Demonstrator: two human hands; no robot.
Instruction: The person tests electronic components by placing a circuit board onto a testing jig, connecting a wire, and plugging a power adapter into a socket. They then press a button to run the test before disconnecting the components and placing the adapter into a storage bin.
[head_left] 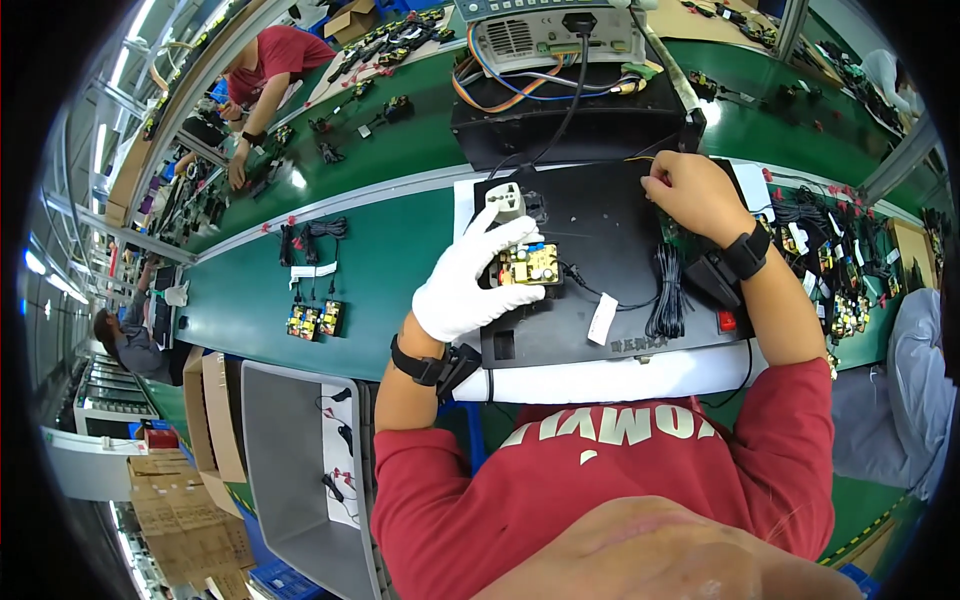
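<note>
My left hand (470,280), in a white glove, holds a small yellow circuit board (530,264) over a black mat (600,220) on the workbench. A black cable runs from the board to a coiled bundle (667,295) with a white tag (603,318). A white plug adapter (505,200) sits just beyond my gloved fingers. My bare right hand (695,195) is closed on a thin wire at the mat's far right corner, beside a green circuit board. Both wrists wear black straps.
A test instrument (555,40) with plugged-in cables stands on a black box behind the mat. Boards with cables (312,320) lie on the green conveyor to the left. A grey bin (290,470) sits at lower left. Other people work along the line.
</note>
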